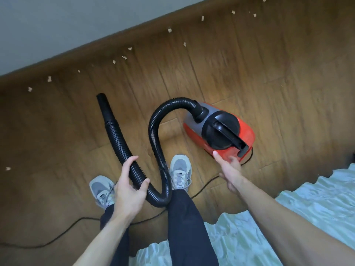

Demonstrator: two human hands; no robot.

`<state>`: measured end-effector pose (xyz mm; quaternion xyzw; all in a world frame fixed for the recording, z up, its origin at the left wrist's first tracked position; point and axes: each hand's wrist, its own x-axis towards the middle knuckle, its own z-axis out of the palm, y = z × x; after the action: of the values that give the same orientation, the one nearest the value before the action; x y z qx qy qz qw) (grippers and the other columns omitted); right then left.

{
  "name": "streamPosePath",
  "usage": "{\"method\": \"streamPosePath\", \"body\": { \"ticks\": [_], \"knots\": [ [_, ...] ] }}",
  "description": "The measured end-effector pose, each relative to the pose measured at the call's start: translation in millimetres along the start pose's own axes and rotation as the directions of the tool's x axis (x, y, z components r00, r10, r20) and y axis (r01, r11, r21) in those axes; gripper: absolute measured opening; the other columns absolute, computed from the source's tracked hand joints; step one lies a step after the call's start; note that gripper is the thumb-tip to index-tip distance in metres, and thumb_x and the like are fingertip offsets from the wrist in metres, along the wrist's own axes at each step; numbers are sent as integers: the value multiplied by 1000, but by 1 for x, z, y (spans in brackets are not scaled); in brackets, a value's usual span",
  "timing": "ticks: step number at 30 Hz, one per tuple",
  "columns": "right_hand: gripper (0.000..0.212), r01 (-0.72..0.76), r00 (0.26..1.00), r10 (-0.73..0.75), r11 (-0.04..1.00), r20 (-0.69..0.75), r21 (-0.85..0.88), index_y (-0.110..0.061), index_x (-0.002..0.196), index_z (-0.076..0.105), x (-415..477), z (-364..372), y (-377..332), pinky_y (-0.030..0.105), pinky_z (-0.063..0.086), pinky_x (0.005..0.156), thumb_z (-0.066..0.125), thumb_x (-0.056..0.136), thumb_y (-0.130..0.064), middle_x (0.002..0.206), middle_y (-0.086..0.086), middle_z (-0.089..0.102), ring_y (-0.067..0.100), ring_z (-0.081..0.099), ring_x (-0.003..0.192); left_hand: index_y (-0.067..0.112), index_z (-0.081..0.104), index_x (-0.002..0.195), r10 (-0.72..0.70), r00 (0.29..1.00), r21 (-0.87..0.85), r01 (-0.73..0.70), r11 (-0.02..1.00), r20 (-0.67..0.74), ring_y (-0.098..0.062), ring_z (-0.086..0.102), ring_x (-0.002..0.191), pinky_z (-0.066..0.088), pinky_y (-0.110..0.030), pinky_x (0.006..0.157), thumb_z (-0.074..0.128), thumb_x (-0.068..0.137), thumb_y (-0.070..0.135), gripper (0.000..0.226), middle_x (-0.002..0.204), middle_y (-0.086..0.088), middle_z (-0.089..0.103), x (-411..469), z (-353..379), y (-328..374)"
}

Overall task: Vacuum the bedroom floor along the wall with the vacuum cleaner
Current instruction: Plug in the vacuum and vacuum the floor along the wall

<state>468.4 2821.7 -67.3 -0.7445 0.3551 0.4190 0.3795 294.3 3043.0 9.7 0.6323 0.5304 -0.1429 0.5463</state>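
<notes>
Left hand (pixel 129 186) wrapped round hose (pixel 123 143), right hand (pixel 229 167) open at the vacuum (pixel 221 129) on mid floor: risk of snagging cord (pixel 203 186) underfoot, missing scraps (pixel 124 57) by far wall.

Soft, even daylight; a pale sheen lies on the wooden floor (pixel 221 60) toward its far edge, with faint shadows beside the vacuum cleaner (pixel 221 129). Wide-angle distortion bends the wall (pixel 57 25) line, and the frame corners are slightly blurred.
</notes>
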Motion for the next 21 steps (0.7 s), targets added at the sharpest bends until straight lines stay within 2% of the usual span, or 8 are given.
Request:
{"method": "streamPosePath", "body": {
  "ticks": [2, 4, 6, 8, 10, 12, 16, 21],
  "knots": [
    [67, 62, 992, -40, 980, 119, -189, -16, 140, 42, -21, 40, -5, 47, 47, 105, 73, 86, -41, 116, 2, 62, 16, 59, 104, 51, 41, 133, -1, 1000, 1, 1, 1000, 9, -36, 59, 80, 52, -60, 88, 69, 87, 5, 71, 84, -10, 55, 0, -12, -7],
    [58, 205, 932, -98, 937, 349, -284, -22, 140, 43, -43, 86, -25, 45, 49, 102, 69, 91, -35, 113, 9, 64, 18, 63, 102, 51, 38, 136, 4, 1000, -22, -4, 1000, 21, -35, 60, 100, 49, -59, 96, 68, 87, 6, 73, 106, -3, 61, -1, -25, -13],
    [50, 368, 828, -147, 871, 541, -327, -31, 141, 43, -69, 136, -51, 44, 50, 102, 63, 95, -31, 111, 10, 64, 21, 63, 107, 50, 38, 137, 19, 1000, -59, -18, 998, 18, -29, 59, 108, 49, -55, 98, 67, 86, 4, 75, 123, 2, 58, -2, -38, -19],
    [46, 501, 702, -142, 795, 698, -343, -39, 141, 42, -93, 182, -71, 46, 49, 103, 59, 98, -31, 114, 11, 63, 24, 62, 112, 49, 39, 136, 33, 999, -106, -31, 994, 19, -29, 58, 109, 49, -54, 99, 67, 86, 2, 75, 126, 1, 57, -2, -52, -27],
    [46, 600, 598, -105, 716, 795, -357, -41, 142, 40, -112, 222, -80, 45, 49, 102, 55, 100, -29, 118, 18, 61, 34, 60, 113, 48, 39, 138, 36, 999, -164, -32, 986, 21, -31, 54, 120, 46, -54, 104, 68, 86, 1, 76, 134, 3, 53, -1, -67, -37],
    [46, 641, 549, -54, 667, 834, -379, -40, 143, 38, -130, 253, -83, 43, 52, 95, 52, 102, -24, 120, 27, 59, 44, 58, 111, 50, 38, 138, 39, 999, -223, -36, 974, 10, -23, 52, 127, 44, -51, 107, 68, 86, 2, 77, 141, 13, 48, -1, -83, -47],
    [48, 626, 518, 24, 671, 855, -398, -41, 142, 39, -159, 306, -75, 47, 55, 94, 50, 103, -15, 114, 15, 63, 17, 64, 88, 53, 36, 138, 43, 999, -346, -49, 937, -25, -2, 39, 138, 35, -44, 116, 67, 88, 3, 78, 141, 37, 38, 0, -117, -67],
    [50, 627, 518, 65, 650, 853, -430, -34, 141, 41, -188, 372, -54, 44, 59, 87, 55, 100, -10, 106, 7, 63, 20, 66, 90, 52, 37, 138, 15, 998, -506, -45, 862, -64, -10, 47, 133, 43, -44, 110, 66, 88, -2, 79, 144, 23, 44, -2, -166, -102]
  ]
}}
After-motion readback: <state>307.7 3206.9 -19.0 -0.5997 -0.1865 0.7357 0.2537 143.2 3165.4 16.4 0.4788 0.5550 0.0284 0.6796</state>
